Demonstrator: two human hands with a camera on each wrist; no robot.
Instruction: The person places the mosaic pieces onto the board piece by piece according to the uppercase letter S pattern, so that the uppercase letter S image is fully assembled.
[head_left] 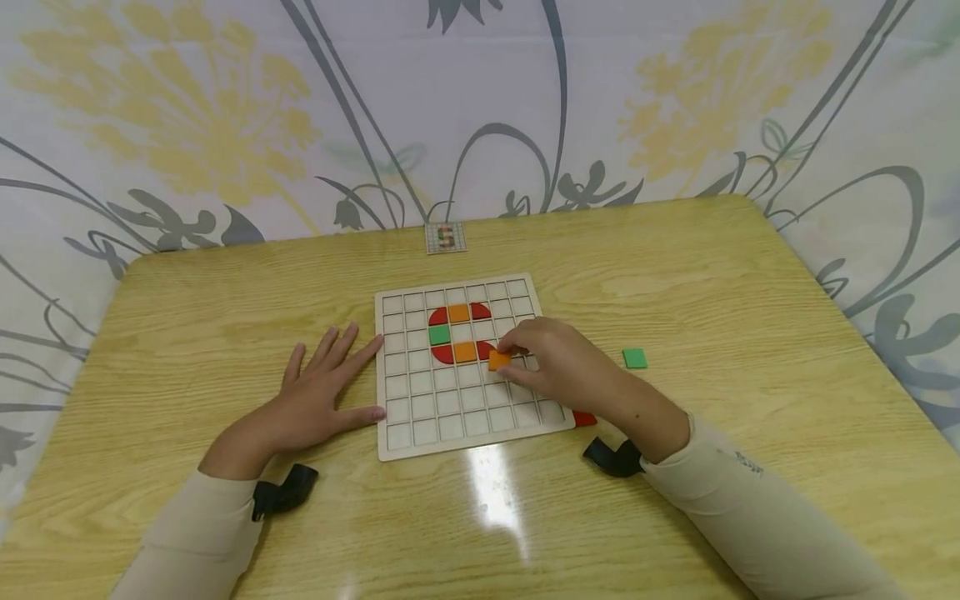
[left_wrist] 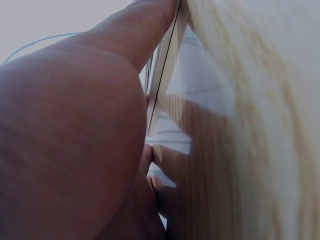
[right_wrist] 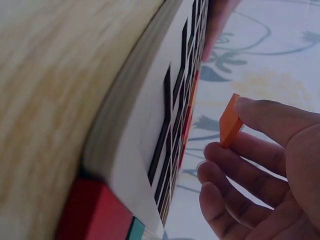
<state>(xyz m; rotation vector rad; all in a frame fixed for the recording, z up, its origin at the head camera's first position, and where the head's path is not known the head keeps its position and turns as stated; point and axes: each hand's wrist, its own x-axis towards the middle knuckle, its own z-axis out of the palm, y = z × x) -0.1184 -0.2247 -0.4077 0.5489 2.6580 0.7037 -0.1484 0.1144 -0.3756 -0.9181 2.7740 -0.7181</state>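
Observation:
A white gridded board [head_left: 450,404] lies on the table, bearing several red rounded tiles [head_left: 442,354], orange square tiles [head_left: 458,313] and a green square tile [head_left: 439,335] in its cells. Between thumb and fingers, my right hand [head_left: 573,362] pinches a loose orange square tile [head_left: 498,361] over the board, right of its middle. The right wrist view shows this orange tile [right_wrist: 230,122] tilted and clear of the grid. My left hand [head_left: 315,396] lies spread on the table, its thumb and index fingertips touching the board's left edge.
A green square tile [head_left: 634,358] lies on the table right of the board. A red tile [head_left: 583,418] sits against the board's lower right corner, partly hidden by my arm. Behind the board lies a small pattern card [head_left: 446,237], near the flowered cloth [head_left: 495,92].

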